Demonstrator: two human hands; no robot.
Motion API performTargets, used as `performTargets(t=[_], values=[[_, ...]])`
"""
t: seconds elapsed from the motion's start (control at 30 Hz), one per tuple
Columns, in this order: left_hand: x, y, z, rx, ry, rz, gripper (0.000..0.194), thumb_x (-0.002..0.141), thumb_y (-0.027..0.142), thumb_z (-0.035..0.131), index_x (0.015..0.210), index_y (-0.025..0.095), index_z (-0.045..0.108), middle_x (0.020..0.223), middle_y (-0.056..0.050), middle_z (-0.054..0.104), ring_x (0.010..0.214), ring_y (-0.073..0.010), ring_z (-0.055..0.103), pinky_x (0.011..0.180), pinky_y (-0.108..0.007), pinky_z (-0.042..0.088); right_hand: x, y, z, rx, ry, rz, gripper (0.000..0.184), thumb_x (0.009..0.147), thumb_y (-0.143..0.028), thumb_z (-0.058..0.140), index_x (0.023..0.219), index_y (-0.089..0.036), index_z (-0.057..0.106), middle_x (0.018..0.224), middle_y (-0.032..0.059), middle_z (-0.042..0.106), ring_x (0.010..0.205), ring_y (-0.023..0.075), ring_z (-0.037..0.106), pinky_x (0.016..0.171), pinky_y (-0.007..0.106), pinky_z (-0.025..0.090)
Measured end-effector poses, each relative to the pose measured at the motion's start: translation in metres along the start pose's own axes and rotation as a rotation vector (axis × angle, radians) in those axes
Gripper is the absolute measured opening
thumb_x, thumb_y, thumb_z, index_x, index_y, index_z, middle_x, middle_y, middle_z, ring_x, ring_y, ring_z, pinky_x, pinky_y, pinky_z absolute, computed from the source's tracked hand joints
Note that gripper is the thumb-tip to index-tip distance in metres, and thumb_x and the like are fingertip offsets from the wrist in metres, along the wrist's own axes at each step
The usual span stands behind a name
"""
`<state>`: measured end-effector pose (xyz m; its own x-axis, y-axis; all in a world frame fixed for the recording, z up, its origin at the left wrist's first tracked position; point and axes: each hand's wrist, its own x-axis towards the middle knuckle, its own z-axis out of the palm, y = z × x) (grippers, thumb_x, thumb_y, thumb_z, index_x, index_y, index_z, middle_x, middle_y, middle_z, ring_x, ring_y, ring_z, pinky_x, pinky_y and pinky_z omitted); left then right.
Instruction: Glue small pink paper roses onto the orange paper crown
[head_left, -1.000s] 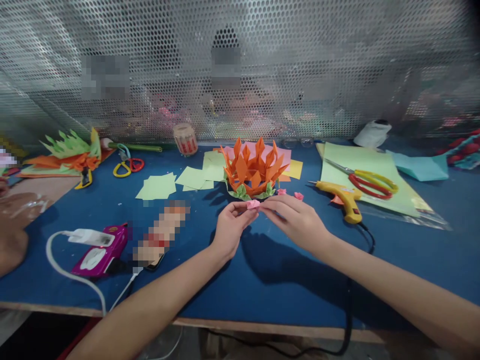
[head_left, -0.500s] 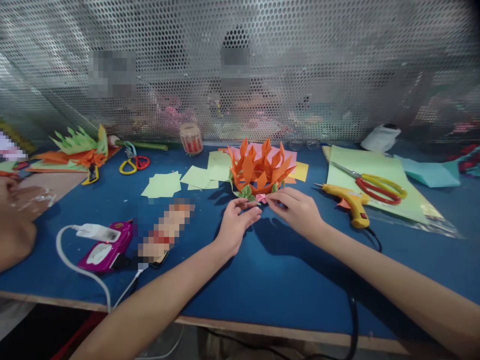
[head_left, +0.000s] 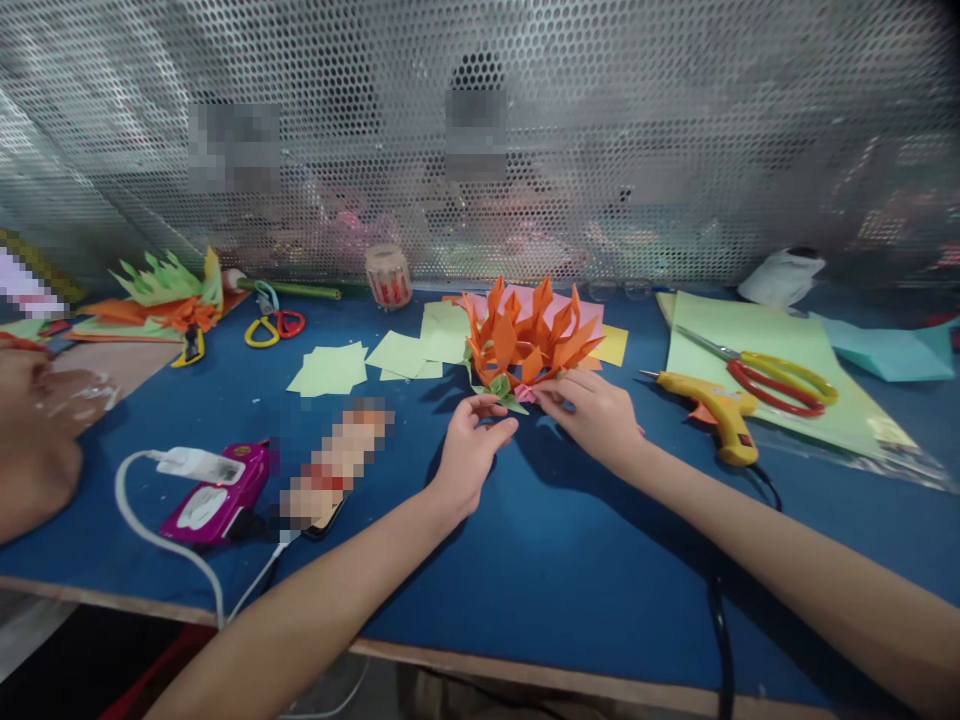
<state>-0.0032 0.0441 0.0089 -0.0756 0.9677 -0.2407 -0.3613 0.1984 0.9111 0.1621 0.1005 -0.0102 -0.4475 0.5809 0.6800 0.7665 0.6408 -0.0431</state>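
Note:
An orange folded-paper crown (head_left: 505, 340) with pointed petals stands upright on the blue table, green paper leaves (head_left: 501, 386) around its lower edge. My right hand (head_left: 596, 415) pinches a small pink folded-paper piece (head_left: 526, 394) against the front of the base. To the left, my left hand (head_left: 469, 450) has its fingers bent beside a green leaf, the thumb held apart from them. Whether its fingertips touch the leaf, I cannot tell.
Right of my hands lie a yellow glue gun (head_left: 716, 405) and scissors (head_left: 780, 380) on green paper sheets (head_left: 750, 325). Green paper squares (head_left: 330, 368), a phone (head_left: 326, 522) and a purple power socket (head_left: 225, 500) are leftward. Another person's hand (head_left: 34, 450) rests far left.
The view has shifted slightly, so the table things sit a little differently. My left thumb and fingers are slightly further from the pink piece; my right hand still pinches it.

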Motion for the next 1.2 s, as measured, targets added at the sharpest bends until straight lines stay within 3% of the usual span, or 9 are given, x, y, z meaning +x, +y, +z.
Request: performTargets(t=[0.33,0.47,0.6,0.67,0.8,0.97,1.03,1.1,1.2], values=[[0.003,-0.005,-0.005,0.166,0.003,0.169,0.032,0.064,0.014,0.065,0.090,0.019,0.048,0.092,0.000,0.052,0.064,-0.0058,0.052,0.063,-0.021,0.041,0.003,-0.001,0.001,0.001,0.005,0.051,0.017,0.084,-0.027,0.050,0.077,-0.021,0.064,0.073,-0.0001,0.065,0.069,0.0109,0.057,0.058,0.022,0.039],[0.003,0.003,-0.005,0.286,0.028,0.299,0.040,0.065,0.015,0.065,0.098,0.021,0.044,0.083,0.000,0.055,0.062,-0.0083,0.052,0.056,-0.021,0.040,0.005,-0.001,-0.001,-0.002,-0.029,0.089,0.017,0.084,-0.028,0.050,0.077,-0.021,0.065,0.071,0.0001,0.064,0.066,0.0113,0.057,0.056,0.022,0.038],[0.009,0.014,-0.007,0.348,-0.019,0.550,0.034,0.067,0.010,0.058,0.093,0.022,0.040,0.121,-0.007,0.048,0.061,-0.0049,0.053,0.056,-0.020,0.041,0.007,-0.001,-0.003,0.017,-0.067,0.092,0.015,0.083,-0.028,0.052,0.081,-0.021,0.065,0.072,0.0004,0.065,0.066,0.0119,0.058,0.054,0.023,0.036],[0.016,0.019,-0.010,0.352,-0.041,0.580,0.032,0.068,0.006,0.052,0.089,0.023,0.036,0.130,-0.007,0.041,0.052,-0.0011,0.048,0.051,-0.020,0.038,0.008,0.000,-0.004,0.013,-0.078,0.091,0.014,0.082,-0.028,0.053,0.081,-0.021,0.065,0.073,0.0002,0.065,0.068,0.0123,0.059,0.053,0.023,0.036],[0.034,0.028,-0.014,0.405,-0.051,0.561,0.035,0.065,0.000,0.042,0.088,0.024,0.031,0.126,-0.006,0.046,0.043,0.0010,0.041,0.045,-0.019,0.031,0.009,0.001,-0.004,-0.013,-0.095,0.055,0.015,0.083,-0.029,0.052,0.081,-0.021,0.064,0.076,0.0008,0.065,0.069,0.0123,0.059,0.052,0.023,0.035],[0.052,0.061,-0.008,0.545,0.051,0.816,0.033,0.067,-0.002,0.044,0.091,0.022,0.044,0.102,-0.002,0.057,0.055,-0.0045,0.045,0.056,-0.020,0.037,0.009,0.004,-0.003,-0.036,-0.089,-0.007,0.021,0.086,-0.031,0.047,0.081,-0.019,0.063,0.075,0.0018,0.065,0.067,0.0119,0.058,0.053,0.023,0.034],[0.061,0.084,-0.002,0.620,-0.018,0.906,0.024,0.071,0.001,0.045,0.085,0.019,0.052,0.090,-0.002,0.059,0.073,-0.0091,0.053,0.070,-0.021,0.040,0.009,0.004,-0.003,-0.041,-0.088,-0.019,0.021,0.087,-0.031,0.046,0.081,-0.019,0.063,0.074,0.0015,0.065,0.066,0.0115,0.058,0.053,0.023,0.033],[0.072,0.110,0.006,0.691,-0.176,0.955,0.021,0.075,0.002,0.041,0.080,0.017,0.054,0.082,-0.002,0.060,0.082,-0.0113,0.056,0.078,-0.025,0.041,0.009,0.004,-0.003,-0.043,-0.087,-0.025,0.021,0.087,-0.030,0.046,0.080,-0.019,0.063,0.074,0.0011,0.065,0.067,0.0112,0.058,0.053,0.023,0.033],[0.088,0.141,0.022,0.715,-0.437,0.855,0.019,0.078,0.005,0.039,0.080,0.014,0.056,0.083,-0.002,0.062,0.081,-0.0110,0.060,0.082,-0.029,0.043,0.010,0.002,-0.004,-0.053,-0.089,-0.037,0.020,0.086,-0.028,0.046,0.080,-0.019,0.062,0.074,0.0005,0.064,0.066,0.0108,0.057,0.053,0.022,0.032]])
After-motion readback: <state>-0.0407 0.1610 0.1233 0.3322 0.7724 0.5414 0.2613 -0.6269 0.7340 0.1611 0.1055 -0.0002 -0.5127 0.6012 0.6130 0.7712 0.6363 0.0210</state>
